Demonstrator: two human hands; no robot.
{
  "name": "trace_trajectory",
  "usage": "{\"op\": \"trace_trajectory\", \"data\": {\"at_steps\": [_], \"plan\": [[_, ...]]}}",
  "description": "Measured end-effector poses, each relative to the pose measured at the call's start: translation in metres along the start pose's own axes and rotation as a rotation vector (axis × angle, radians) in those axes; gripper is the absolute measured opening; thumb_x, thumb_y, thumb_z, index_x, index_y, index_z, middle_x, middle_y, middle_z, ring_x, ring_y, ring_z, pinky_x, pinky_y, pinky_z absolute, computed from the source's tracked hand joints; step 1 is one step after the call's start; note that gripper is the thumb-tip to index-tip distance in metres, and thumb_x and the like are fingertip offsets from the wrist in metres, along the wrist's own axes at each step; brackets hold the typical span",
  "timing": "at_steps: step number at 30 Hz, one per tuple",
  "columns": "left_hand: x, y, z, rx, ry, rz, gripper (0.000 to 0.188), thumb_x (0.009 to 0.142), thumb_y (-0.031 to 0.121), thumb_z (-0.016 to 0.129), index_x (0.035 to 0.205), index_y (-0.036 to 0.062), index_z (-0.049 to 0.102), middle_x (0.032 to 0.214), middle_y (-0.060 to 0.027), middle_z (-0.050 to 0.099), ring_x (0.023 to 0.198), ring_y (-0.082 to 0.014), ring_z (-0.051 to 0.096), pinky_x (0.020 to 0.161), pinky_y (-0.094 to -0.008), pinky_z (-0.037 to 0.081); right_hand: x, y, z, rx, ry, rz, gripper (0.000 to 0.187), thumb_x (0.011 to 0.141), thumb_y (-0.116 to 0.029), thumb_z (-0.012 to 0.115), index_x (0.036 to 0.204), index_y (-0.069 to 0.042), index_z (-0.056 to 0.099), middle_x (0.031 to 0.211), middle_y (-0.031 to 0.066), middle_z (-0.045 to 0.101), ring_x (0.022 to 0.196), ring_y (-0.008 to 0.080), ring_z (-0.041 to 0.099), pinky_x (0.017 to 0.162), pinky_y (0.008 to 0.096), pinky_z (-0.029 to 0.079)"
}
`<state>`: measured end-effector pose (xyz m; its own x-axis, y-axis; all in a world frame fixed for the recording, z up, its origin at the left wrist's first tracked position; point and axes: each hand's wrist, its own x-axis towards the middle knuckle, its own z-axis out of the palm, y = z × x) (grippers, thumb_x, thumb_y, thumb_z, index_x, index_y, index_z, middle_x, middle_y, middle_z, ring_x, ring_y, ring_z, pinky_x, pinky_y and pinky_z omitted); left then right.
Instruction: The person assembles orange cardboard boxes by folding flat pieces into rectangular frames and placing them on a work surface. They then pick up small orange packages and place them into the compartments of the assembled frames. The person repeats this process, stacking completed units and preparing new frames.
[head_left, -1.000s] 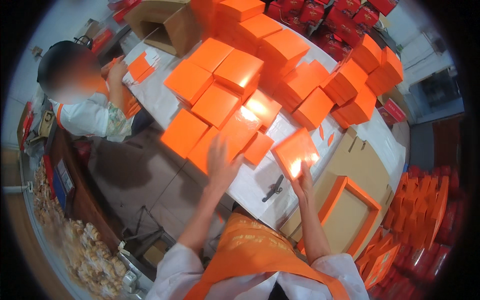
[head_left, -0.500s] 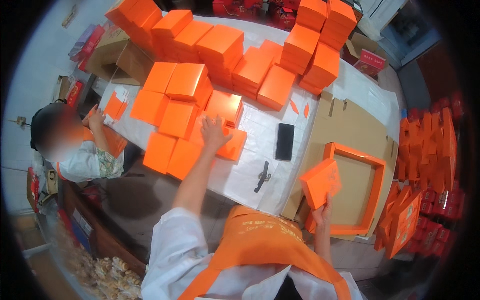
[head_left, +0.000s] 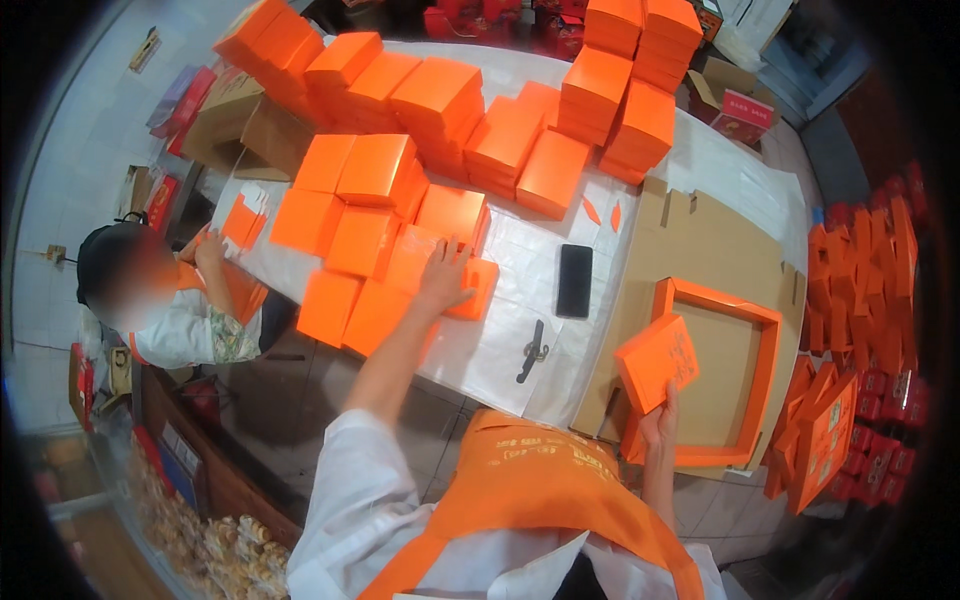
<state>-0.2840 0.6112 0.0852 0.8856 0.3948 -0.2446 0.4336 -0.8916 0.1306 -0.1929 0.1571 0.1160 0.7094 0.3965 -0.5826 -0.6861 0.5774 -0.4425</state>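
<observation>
My left hand (head_left: 446, 277) reaches forward over the near stacks of small orange boxes (head_left: 362, 240), fingers spread. It lies on or just above an orange box (head_left: 480, 290) at the right end of the near row; contact is hard to tell. My right hand (head_left: 658, 422) grips the lower edge of one orange box (head_left: 655, 362), held tilted with its printed side up. That box hangs over the left side of a large orange rectangular frame (head_left: 768, 372), which lies on a flat cardboard sheet (head_left: 665, 240).
A black phone (head_left: 574, 281) and a dark strap-like item with metal (head_left: 531, 352) lie mid-table. Taller orange stacks (head_left: 437, 100) line the back. At the left a co-worker (head_left: 185, 300) handles orange pieces. Orange lids (head_left: 860, 290) and red boxes (head_left: 890, 400) pile up at the right.
The whole view has shifted slightly to the right. My left hand has moved a little rightward over the boxes. My right hand still holds its box in nearly the same place.
</observation>
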Motion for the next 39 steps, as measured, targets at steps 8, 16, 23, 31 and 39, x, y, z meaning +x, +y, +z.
{"op": "trace_trajectory", "data": {"at_steps": [8, 16, 23, 31, 39], "plan": [[0.021, -0.027, -0.033, 0.105, -0.022, -0.133, 0.076, 0.068, 0.043, 0.067, 0.127, 0.0053, 0.038, 0.133, -0.0198, 0.033, 0.127, -0.0335, 0.027, 0.104, -0.0433, 0.025, 0.0, 0.001, 0.006, -0.03, -0.029, -0.029, 0.046, 0.087, -0.029, 0.055, 0.126, -0.009, 0.041, 0.128, 0.0062, 0.047, 0.116, 0.0217, 0.046, 0.096, 0.0388, 0.039], [0.006, -0.014, 0.015, 0.039, 0.121, 0.21, 0.075, 0.066, 0.046, 0.067, 0.125, 0.0084, 0.039, 0.13, -0.0183, 0.036, 0.126, -0.0311, 0.029, 0.104, -0.0462, 0.022, -0.002, 0.007, 0.006, -0.022, -0.007, 0.018, 0.044, 0.09, -0.023, 0.05, 0.127, -0.003, 0.037, 0.129, 0.0099, 0.044, 0.117, 0.024, 0.045, 0.099, 0.0412, 0.037], [-0.01, 0.001, -0.038, 0.136, -0.084, -0.254, 0.113, 0.058, 0.061, 0.067, 0.141, 0.0092, 0.011, 0.141, -0.0221, 0.018, 0.128, -0.0442, 0.019, 0.1, -0.0627, 0.013, -0.002, 0.005, -0.002, -0.003, -0.044, 0.034, 0.049, 0.087, -0.031, 0.054, 0.127, -0.007, 0.04, 0.129, 0.0089, 0.046, 0.117, 0.0236, 0.046, 0.098, 0.0401, 0.038], [0.001, 0.014, -0.031, -0.022, 0.202, -0.081, 0.105, 0.053, 0.046, 0.074, 0.138, 0.0128, 0.022, 0.115, -0.0321, 0.037, 0.101, -0.0437, 0.043, 0.086, -0.0493, 0.038, 0.014, -0.036, -0.042, 0.241, 0.08, -0.128, 0.056, 0.082, -0.036, 0.06, 0.127, -0.011, 0.039, 0.129, 0.0092, 0.044, 0.114, 0.0237, 0.047, 0.094, 0.0407, 0.037], [-0.021, 0.151, -0.045, -0.182, 0.209, 0.268, 0.098, 0.055, 0.034, 0.073, 0.136, 0.0074, 0.024, 0.111, -0.0262, 0.036, 0.098, -0.0393, 0.041, 0.084, -0.0466, 0.036, 0.044, -0.132, -0.116, 0.276, 0.429, -0.273, 0.053, 0.079, -0.038, 0.065, 0.12, -0.013, 0.043, 0.121, 0.0055, 0.043, 0.111, 0.0235, 0.043, 0.094, 0.0429, 0.036]]}}
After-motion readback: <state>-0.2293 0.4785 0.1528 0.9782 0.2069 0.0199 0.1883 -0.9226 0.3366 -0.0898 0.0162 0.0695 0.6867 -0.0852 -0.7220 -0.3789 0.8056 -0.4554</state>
